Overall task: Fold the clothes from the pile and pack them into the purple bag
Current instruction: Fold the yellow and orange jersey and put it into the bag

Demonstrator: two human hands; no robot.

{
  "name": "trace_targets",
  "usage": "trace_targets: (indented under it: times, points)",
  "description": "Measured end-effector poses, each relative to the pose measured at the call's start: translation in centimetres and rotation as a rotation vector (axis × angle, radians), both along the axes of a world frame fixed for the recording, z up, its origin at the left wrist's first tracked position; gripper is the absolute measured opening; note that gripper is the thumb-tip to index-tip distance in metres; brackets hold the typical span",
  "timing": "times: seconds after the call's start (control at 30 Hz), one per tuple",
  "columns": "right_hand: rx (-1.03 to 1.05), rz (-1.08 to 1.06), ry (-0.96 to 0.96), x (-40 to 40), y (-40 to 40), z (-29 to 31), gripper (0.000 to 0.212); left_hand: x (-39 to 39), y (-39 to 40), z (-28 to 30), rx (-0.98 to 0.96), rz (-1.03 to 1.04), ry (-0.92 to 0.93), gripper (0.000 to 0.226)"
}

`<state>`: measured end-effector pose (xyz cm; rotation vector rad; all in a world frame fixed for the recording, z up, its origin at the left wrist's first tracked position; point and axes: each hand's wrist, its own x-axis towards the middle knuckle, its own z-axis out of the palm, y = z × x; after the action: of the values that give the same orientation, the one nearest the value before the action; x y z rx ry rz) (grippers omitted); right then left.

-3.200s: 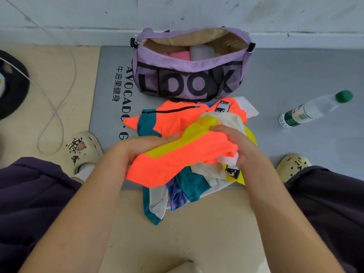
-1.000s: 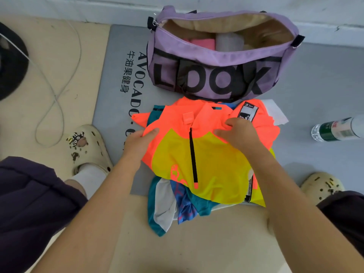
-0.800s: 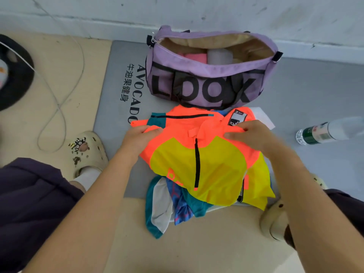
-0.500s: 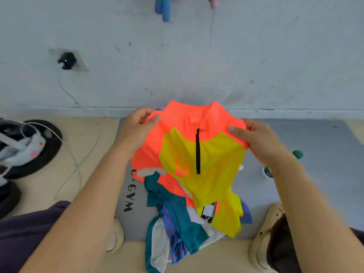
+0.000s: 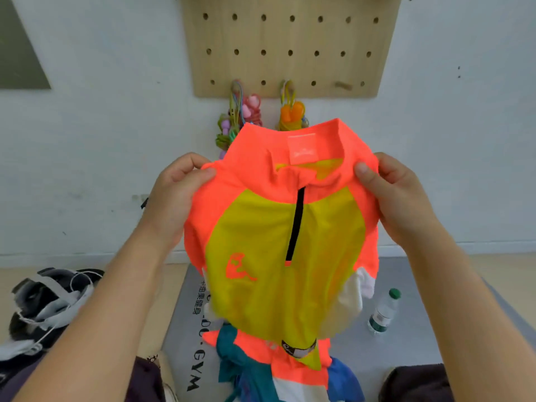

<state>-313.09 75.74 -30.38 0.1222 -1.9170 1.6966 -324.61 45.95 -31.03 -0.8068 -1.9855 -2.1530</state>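
Note:
An orange and yellow zip-neck jersey [image 5: 278, 248] hangs upright in front of me, its collar at the top. My left hand [image 5: 174, 198] pinches its left shoulder and my right hand [image 5: 397, 195] pinches its right shoulder. Below it, the pile of clothes [image 5: 278, 369] in teal, orange, blue and white lies on the grey mat [image 5: 406, 343]. The purple bag is hidden behind the raised jersey.
A plastic water bottle [image 5: 383, 313] with a green cap lies on the mat at the right. A wooden pegboard [image 5: 290, 44] with coloured skipping ropes [image 5: 240, 117] hangs on the wall. Black and white gear [image 5: 49, 303] lies on the floor at the left.
Both hands have lifted the jersey off the pile and hold it higher, spread by the shoulders. My view has tilted up toward the wall, so the bag is now covered.

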Motion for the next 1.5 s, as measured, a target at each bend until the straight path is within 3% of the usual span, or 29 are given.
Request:
trace_targets:
  times: [0.1, 0.17, 0.23, 0.3, 0.37, 0.43, 0.5, 0.6, 0.73, 0.8, 0.93, 1.0, 1.17, 1.37, 1.5]
  points:
    - [0.320, -0.183, -0.055, 0.3, 0.2, 0.3, 0.009, -0.1, -0.1, -0.1, -0.491, 0.145, 0.070, 0.045]
    - [0.376, -0.178, -0.112, 0.6, 0.2, -0.2, 0.011, -0.4, -0.6, -0.7, -0.646, 0.071, 0.063, 0.059]
    - [0.419, -0.093, -0.247, 1.3, 0.7, -0.6, 0.028, -0.7, -1.2, -1.2, -0.612, 0.066, 0.109, 0.053]
    - [0.628, -0.028, -0.498, 1.6, 1.2, -0.6, 0.050, -0.9, -1.3, -1.7, -0.500, 0.127, 0.177, 0.046]
    - [0.824, 0.001, -0.662, 1.5, 1.7, -1.0, 0.056, -1.1, -1.1, -2.1, -0.415, 0.173, 0.210, 0.040]
    - [0.757, 0.022, -0.624, 1.4, 2.2, -1.6, 0.053, -1.3, -0.9, -2.2, -0.426, 0.201, 0.260, 0.035]
    - [0.461, 0.160, -0.530, 1.2, 2.8, -2.3, 0.051, -1.7, -1.0, -2.3, -0.504, 0.246, 0.311, 0.034]
    - [0.216, 0.254, -0.490, 1.0, 3.5, -3.2, 0.050, -2.0, -1.4, -2.5, -0.601, 0.206, 0.212, 0.040]
    - [0.332, 0.135, -0.518, 0.6, 4.3, -3.9, 0.045, -2.0, -2.7, -2.4, -0.933, -0.021, -0.021, 0.055]
    - [0.417, 0.095, -0.546, 0.7, 4.8, -4.2, 0.045, -2.1, -3.3, -2.9, -1.009, -0.093, -0.063, 0.055]
    - [0.312, 0.071, -0.469, 1.3, 4.6, -5.2, 0.040, -1.4, -3.2, -4.8, -0.677, -0.087, -0.139, 0.032]
    - [0.294, 0.072, -0.443, 1.8, 4.1, -6.0, 0.037, -0.6, -2.7, -6.0, -0.540, -0.065, -0.176, 0.032]
    - [0.370, 0.033, -0.449, 3.3, 2.8, -6.0, 0.020, 1.7, -1.7, -6.7, -0.620, 0.124, 0.005, 0.029]
    - [0.381, -0.160, -0.304, 5.7, 1.0, -1.8, 0.022, 4.2, -1.9, -2.2, -0.402, 0.235, 0.160, 0.018]
    - [0.293, -0.173, -0.164, 7.4, -0.5, 2.8, 0.018, 5.3, -2.4, 2.3, -0.317, 0.322, 0.275, 0.022]
